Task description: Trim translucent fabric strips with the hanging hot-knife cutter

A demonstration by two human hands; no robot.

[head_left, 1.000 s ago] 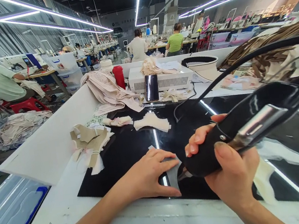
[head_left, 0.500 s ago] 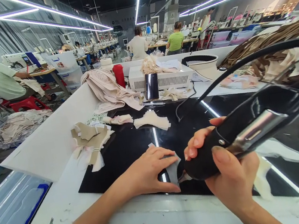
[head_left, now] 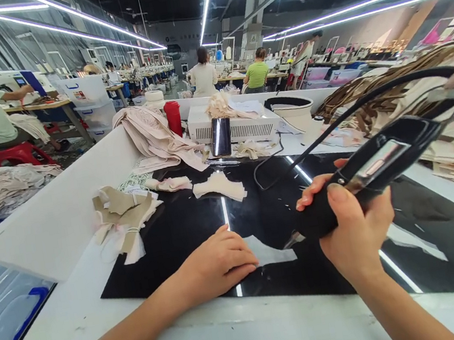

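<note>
In the head view, a small pale grey fabric piece (head_left: 270, 249) with curved edges lies flat on the black glossy board (head_left: 179, 246). Fingers of my left hand (head_left: 218, 260) are held close together and press on its left end, partly covering it. My right hand (head_left: 354, 224) is wrapped around a black corded handheld cutter (head_left: 391, 155). Its narrow metal tip points left, just above the right end of the fabric piece. Whether the tip touches the board I cannot tell.
A cream fabric piece (head_left: 220, 187) and a tied beige bundle (head_left: 124, 212) lie farther back. Behind them stand a phone (head_left: 220, 136), a vented white box (head_left: 198, 125) and a red container (head_left: 173, 118). The cutter's cable (head_left: 331, 122) arches right. Co-workers sit beyond.
The cutter has moved up and right, away from my left hand. The grey piece now points rightward from my left fingers, which have drawn together. The camera view has shifted slightly.
</note>
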